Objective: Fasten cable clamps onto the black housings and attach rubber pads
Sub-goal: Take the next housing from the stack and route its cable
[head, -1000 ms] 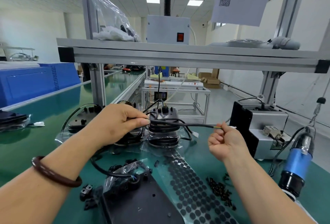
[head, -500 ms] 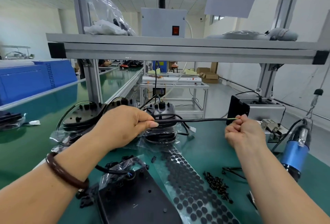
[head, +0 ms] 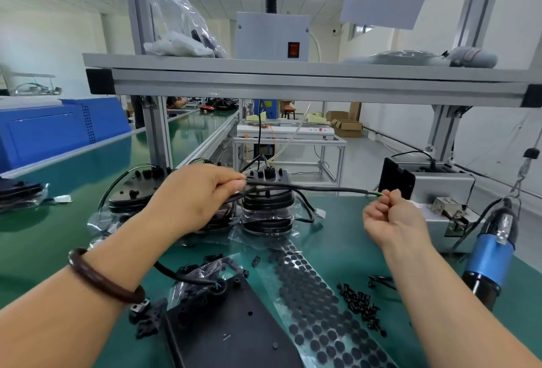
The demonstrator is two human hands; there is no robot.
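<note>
At 6 o'clock, nearest the viewer, a black housing [head: 234, 335] lies flat on the green counter [head: 337, 221]. A sheet of rubber pads [head: 311, 294] lies just beside it at its 3 o'clock and stretches away toward 12. Small black parts [head: 146, 319] sit at the housing's 9 o'clock, and a heap of black screws [head: 360, 306] lies at 4 o'clock past the pad sheet.

Farther out, the left hand [head: 193, 194], with a dark bracelet [head: 102, 279] on its wrist, has thumb and fingers closed on a black cable [head: 322, 189]. The right hand [head: 390, 215], at 3 o'clock of the left, is curled and pinches the cable's tip, so the cable runs level between them above the counter.

Behind the left hand stand stacked housings [head: 268, 209] in clear plastic. A blue power screwdriver [head: 489, 253] hangs at 3 o'clock. At 12 o'clock a grey shelf [head: 293, 80] spans the counter.
</note>
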